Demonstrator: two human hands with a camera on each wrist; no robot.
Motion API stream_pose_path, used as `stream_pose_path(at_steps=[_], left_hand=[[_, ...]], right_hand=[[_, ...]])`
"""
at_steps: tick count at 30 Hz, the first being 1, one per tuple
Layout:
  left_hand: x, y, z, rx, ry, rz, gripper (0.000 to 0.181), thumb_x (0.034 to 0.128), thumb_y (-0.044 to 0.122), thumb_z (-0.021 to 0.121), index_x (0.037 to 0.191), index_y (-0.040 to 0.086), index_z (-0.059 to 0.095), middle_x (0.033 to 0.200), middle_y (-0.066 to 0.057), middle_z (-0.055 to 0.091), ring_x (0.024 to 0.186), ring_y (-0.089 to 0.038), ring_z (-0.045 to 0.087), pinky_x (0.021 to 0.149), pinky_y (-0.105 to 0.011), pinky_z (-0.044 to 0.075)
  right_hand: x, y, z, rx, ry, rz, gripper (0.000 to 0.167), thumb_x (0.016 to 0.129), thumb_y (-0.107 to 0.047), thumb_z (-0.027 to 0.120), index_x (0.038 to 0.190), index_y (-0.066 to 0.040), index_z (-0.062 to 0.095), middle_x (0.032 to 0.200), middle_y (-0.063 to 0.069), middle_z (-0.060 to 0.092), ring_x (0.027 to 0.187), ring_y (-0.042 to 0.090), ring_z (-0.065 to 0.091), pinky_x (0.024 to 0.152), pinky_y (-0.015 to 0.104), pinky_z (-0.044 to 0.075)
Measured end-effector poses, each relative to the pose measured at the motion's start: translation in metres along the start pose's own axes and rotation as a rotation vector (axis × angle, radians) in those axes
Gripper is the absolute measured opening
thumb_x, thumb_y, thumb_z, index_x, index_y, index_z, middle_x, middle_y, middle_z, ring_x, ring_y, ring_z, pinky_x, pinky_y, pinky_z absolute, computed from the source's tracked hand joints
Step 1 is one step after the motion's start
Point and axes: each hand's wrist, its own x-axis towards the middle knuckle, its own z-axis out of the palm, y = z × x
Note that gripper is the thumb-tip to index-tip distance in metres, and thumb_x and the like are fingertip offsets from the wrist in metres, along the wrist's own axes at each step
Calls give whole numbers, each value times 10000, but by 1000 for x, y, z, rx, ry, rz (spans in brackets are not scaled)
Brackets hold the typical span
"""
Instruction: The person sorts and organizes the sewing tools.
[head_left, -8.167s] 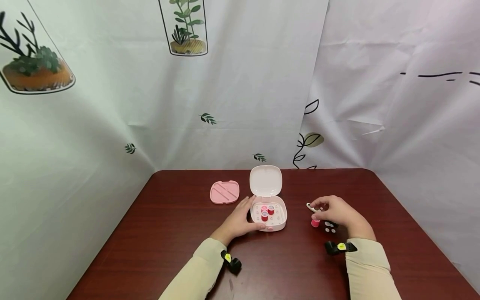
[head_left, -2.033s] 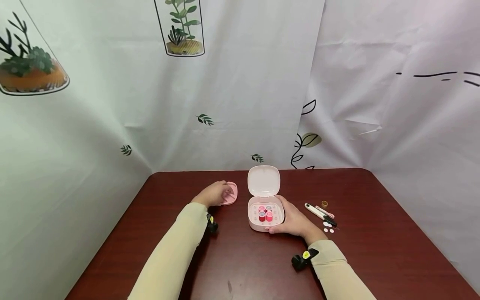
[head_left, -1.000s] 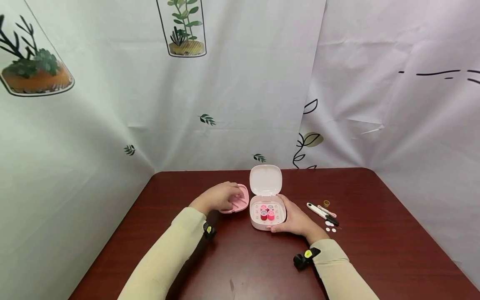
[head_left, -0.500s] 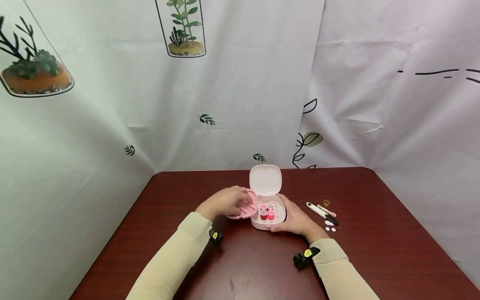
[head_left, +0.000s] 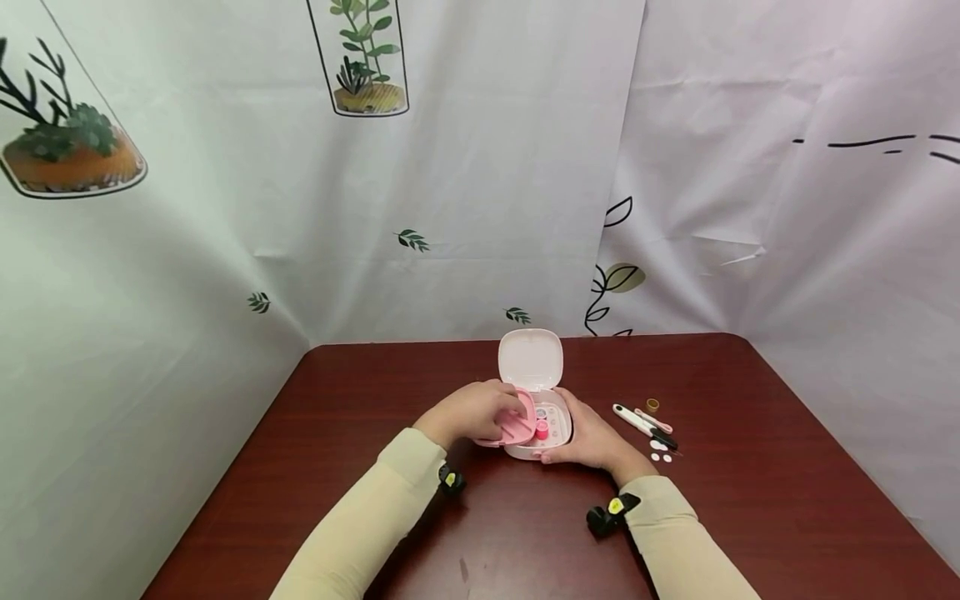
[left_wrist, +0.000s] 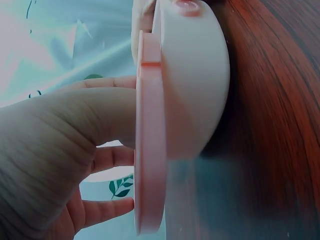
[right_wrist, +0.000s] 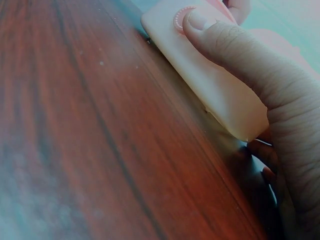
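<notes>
My left hand [head_left: 471, 411] holds a pink divided tray [head_left: 517, 431] over the left part of an open sewing-kit box [head_left: 525, 453]. In the left wrist view the pink tray [left_wrist: 151, 145] stands edge-on against the box wall [left_wrist: 197, 75], with fingertips on its inner face. The right hand [head_left: 592, 435] grips the box from the right; its thumb lies by the round front button [right_wrist: 183, 19]. Inside the box, a pink thread spool [head_left: 542, 430] shows beside a partly covered one; the tray hides the left spools. The white lid [head_left: 531, 360] is raised behind.
On the right of the brown table [head_left: 720, 500] lie a white-and-black seam ripper-like tool [head_left: 643, 424], a pink-and-white slim item [head_left: 653, 420], a gold ring [head_left: 652, 405] and several white buttons [head_left: 657, 446]. A printed cloth [head_left: 465, 183] hangs behind the table.
The left hand has picked up the pink tray from the table's left and carried it right, over the box. The right hand has moved from the small items to the box, where a spool was added.
</notes>
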Motion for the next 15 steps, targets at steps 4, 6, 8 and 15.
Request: stream_pose_path(at_steps=[4,6,8,15], left_hand=[[4,5,0,15,-6,-5,396,787,83,775,1148,243,753,1159,86,646,1030,-112,576,900,-275,501],[6,8,0,19,-3,-2,395,785,77,770,1143,243,754,1153,90,648,1021,-108,575,888,-270,500],[9,10,1,26,9,12,390,775,72,764,1126,242,755,1139,95,652,1004,-103,578,869,-260,499],[22,17,3,47,41,52,408,750,69,772,1124,232,760,1113,88,664,991,-110,585,858,-246,490]], right_hand=[[-1,1,1,-28,1,13,1237,577,-592,932,1545,-123,321,1428,114,514,1271,294,509,1074,550,405],[-2,1,1,-34,2,14,1237,579,-600,927,1545,-125,319,1438,122,507,1280,302,505,1074,556,404],[-2,1,1,-36,2,10,1237,579,-597,928,1545,-123,318,1445,125,503,1287,304,503,1077,554,402],[-2,0,-1,-46,6,5,1236,590,-575,931,1542,-85,314,1482,162,471,1324,322,483,1098,549,387]])
